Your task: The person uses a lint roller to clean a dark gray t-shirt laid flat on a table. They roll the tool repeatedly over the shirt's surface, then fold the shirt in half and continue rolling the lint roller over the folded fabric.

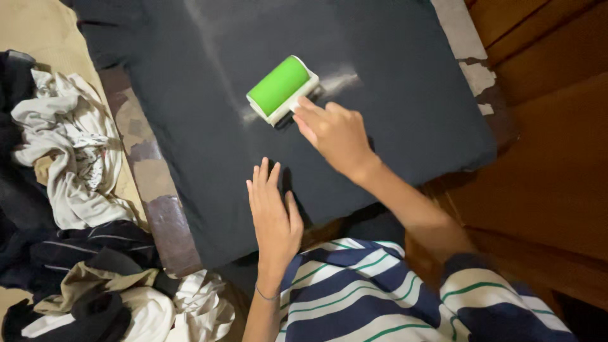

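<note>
Plainly, everything turns on the dark garment (209, 126) spread flat over a worn surface (152, 190), so places are given from it. On its upper middle lies a lint roller (282, 88) — a bright green drum in a white frame, tilted diagonally, with a pale streak of fluff showing on the cloth just beside it. The right hand (334, 133) grips the roller's handle, which is mostly hidden under the curled fingers; they are closed around it. The left hand (273, 215) rests palm-down on the garment's near edge, fingers straight and close together, holding nothing, seemingly pinning the cloth. The roller looks light and rigid, likely plastic, and its drum is probably tacky, so the handle is the sensible place to hold it, not the green surface. The garment is soft and limp and would likely bunch or drag under the drum unless held taut. Left of the garment sits a heap of crumpled clothes (69, 158) in white, beige and black; to its right is brown wooden panelling (544, 126). Near its lower edge a striped sleeve (380, 291) — navy, white and green — shows.
</note>
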